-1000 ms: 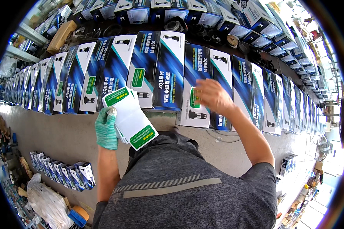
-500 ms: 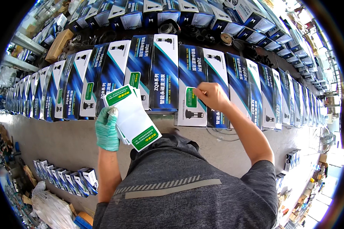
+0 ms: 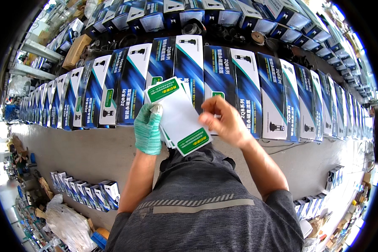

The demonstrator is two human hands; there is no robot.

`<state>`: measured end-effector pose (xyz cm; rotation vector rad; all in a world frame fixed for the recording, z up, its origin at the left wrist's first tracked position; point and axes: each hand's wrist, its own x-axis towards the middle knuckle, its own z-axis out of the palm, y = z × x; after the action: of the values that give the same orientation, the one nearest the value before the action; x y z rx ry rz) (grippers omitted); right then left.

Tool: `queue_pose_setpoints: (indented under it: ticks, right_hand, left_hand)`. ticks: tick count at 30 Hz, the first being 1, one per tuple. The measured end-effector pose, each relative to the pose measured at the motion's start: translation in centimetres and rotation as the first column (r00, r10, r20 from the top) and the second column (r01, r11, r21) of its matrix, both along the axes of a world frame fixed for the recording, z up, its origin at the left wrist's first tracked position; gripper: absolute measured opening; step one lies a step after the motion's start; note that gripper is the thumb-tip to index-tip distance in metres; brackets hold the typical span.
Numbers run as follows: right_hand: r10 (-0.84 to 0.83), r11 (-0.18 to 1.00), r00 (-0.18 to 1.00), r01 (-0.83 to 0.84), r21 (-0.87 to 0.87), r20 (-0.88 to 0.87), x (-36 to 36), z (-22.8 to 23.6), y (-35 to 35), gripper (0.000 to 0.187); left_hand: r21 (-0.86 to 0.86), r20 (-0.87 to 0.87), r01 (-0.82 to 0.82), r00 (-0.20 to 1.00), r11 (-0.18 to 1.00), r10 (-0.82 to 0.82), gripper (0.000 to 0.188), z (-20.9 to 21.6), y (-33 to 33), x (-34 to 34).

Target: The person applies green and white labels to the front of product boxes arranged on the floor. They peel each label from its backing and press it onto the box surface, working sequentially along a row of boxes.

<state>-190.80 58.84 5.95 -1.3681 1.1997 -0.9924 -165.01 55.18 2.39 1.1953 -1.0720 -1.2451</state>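
My left hand (image 3: 148, 131), in a green knitted glove, is closed on a small stack of white label sheets (image 3: 177, 113) with green printed labels at both ends. My right hand (image 3: 227, 122) is bare and hovers at the right edge of the stack, its fingers bent and thumb apart from the forefinger, with nothing visible between them. Beyond both hands stands a long row of blue, white and black cartons (image 3: 217, 69). A green label (image 3: 217, 95) is on the carton just past my right hand, partly covered by it. Another green label (image 3: 108, 99) shows on a carton farther left.
Behind the row lie dark round parts (image 3: 193, 27) and a brown cardboard box (image 3: 76, 51). More cartons (image 3: 149, 19) are stacked at the back. On the grey floor (image 3: 88, 149), small cartons (image 3: 86, 194) line up at lower left, near clear plastic sheeting (image 3: 69, 222).
My right hand has left the green label on the carton and come down and left to the sheets. My left hand has moved right with the stack.
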Motion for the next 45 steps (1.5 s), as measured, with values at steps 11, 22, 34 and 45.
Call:
queue_pose_setpoints:
  ticks: [11,22,34,45]
  right_hand:
    - [-0.044,0.996,0.998,0.047,-0.078,0.046,-5.9,2.0,7.5,0.05]
    - [0.095,0.931,0.978,-0.153,-0.333,-0.185,-7.8,3.4,7.1,0.035]
    - [0.03,0.915,0.923,-0.179,-0.361,-0.383,-4.8,6.3,4.9,0.02]
    - [0.034,0.861,0.889,-0.258,-0.439,-0.456,-5.5,5.0,4.2,0.026]
  left_hand:
    - [0.092,-0.123,0.132,0.985,0.987,-0.121,0.018,0.5,1.4,-9.7]
    - [0.128,-0.115,0.348,0.935,0.929,-0.335,0.013,0.8,1.3,-11.6]
    - [0.188,-0.25,0.389,0.907,0.902,-0.339,0.011,0.1,-1.8,-9.8]
    - [0.233,-0.262,0.326,0.928,0.916,-0.264,0.012,-1.6,-2.1,-9.6]
